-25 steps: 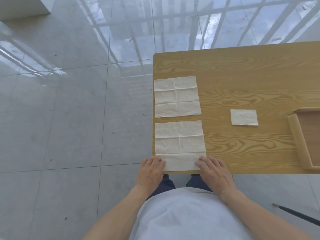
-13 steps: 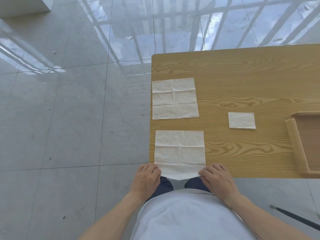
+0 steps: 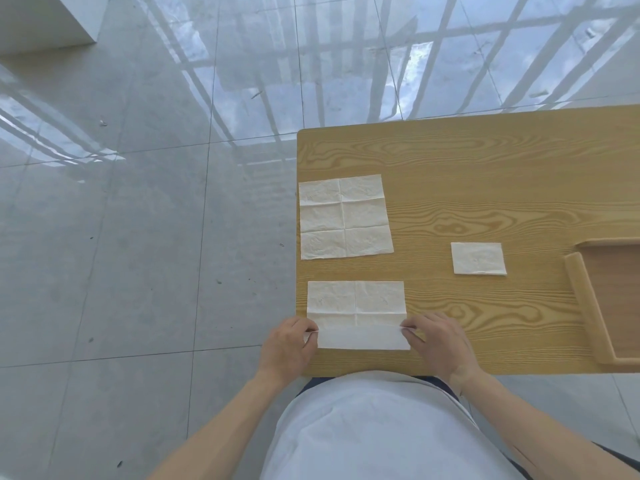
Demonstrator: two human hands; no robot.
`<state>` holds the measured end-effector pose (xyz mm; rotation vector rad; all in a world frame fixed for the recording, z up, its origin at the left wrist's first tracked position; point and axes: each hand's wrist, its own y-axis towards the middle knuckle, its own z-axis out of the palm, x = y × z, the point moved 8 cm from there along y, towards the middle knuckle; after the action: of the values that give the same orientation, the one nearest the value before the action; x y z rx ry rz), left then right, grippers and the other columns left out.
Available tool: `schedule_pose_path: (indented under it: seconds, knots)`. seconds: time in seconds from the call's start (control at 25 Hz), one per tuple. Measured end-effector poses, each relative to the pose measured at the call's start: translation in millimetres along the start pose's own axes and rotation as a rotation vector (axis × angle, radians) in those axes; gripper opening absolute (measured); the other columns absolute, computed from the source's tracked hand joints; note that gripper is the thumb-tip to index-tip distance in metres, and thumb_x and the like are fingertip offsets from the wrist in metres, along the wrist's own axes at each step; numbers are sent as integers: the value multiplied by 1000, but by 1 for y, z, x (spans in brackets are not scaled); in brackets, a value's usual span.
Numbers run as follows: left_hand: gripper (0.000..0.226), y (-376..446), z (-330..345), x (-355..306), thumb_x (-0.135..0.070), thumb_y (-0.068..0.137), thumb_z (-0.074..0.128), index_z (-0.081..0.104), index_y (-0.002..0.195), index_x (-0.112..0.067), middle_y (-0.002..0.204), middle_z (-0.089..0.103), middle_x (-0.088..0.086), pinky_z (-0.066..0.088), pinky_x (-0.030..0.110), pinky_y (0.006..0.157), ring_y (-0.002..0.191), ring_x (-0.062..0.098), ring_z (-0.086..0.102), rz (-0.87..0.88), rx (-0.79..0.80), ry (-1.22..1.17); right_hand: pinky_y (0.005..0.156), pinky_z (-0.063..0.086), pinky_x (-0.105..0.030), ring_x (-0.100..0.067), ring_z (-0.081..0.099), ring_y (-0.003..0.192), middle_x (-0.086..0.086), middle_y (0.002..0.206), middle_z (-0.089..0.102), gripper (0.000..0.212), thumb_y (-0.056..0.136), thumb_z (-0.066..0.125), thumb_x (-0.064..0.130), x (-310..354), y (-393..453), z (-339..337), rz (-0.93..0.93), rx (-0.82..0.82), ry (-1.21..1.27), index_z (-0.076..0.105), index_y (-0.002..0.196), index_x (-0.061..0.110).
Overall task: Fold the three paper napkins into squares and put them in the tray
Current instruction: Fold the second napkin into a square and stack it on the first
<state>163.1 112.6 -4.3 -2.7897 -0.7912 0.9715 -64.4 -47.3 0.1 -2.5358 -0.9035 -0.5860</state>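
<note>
Three white paper napkins lie on the wooden table [image 3: 485, 188]. The near napkin [image 3: 356, 299] sits at the table's front left corner, its near third folded up and over. My left hand [image 3: 289, 344] pinches the folded flap's left corner and my right hand [image 3: 438, 341] pinches its right corner. An unfolded napkin [image 3: 344, 216] lies flat behind it along the left edge. A small folded napkin [image 3: 479, 258] rests further right. The wooden tray [image 3: 585, 306] stands at the right edge, partly cut off by the frame.
The table's left and front edges drop to a glossy grey tiled floor [image 3: 138, 237]. A white block [image 3: 41, 22] stands on the floor at the far left. A dark thin rod [image 3: 620, 455] shows at the bottom right.
Both hands gripped the near napkin's front edge, drew it slightly off the table, then lifted and folded that edge away from me over the napkin.
</note>
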Motion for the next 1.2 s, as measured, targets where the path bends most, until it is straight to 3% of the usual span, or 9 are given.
schedule_pose_path:
  seconds: [0.32, 0.56, 0.64, 0.8, 1.2]
  knots:
    - [9, 23, 3, 18, -23, 91, 61, 67, 95, -18, 90, 63, -5, 43, 25, 66, 85, 15, 56, -108, -32, 42, 79, 41, -34, -15, 54, 90, 18, 82, 63, 11, 92, 55, 32, -11, 27, 18, 166, 127, -60, 65, 86, 32]
    - [8, 28, -3, 26, -24, 88, 66, 67, 93, -18, 92, 62, -4, 45, 28, 67, 88, 18, 57, -163, -62, 127, 79, 43, -37, -22, 56, 99, 8, 98, 68, 17, 86, 68, 28, -15, 28, 11, 149, 17, -151, 69, 103, 26]
    - [12, 30, -5, 21, -24, 85, 71, 68, 94, -17, 95, 63, -1, 49, 32, 72, 90, 20, 57, -112, -72, 165, 79, 45, -40, -25, 57, 101, 4, 101, 68, 28, 79, 76, 27, -10, 29, 10, 87, 9, -172, 70, 106, 24]
    - [30, 39, 9, 2, -28, 86, 71, 66, 115, -19, 114, 61, 1, 45, 37, 87, 105, 23, 55, 75, 64, 275, 78, 48, -43, -27, 61, 100, 1, 104, 69, 39, 69, 85, 29, 2, 33, 14, -44, 65, -232, 72, 106, 25]
    - [11, 52, 12, -5, -28, 93, 62, 66, 98, -20, 104, 58, -3, 42, 33, 84, 96, 19, 51, 64, 74, 298, 75, 41, -38, -25, 59, 93, 5, 95, 67, 15, 75, 80, 24, 1, 37, 14, -15, 72, -186, 70, 87, 24]
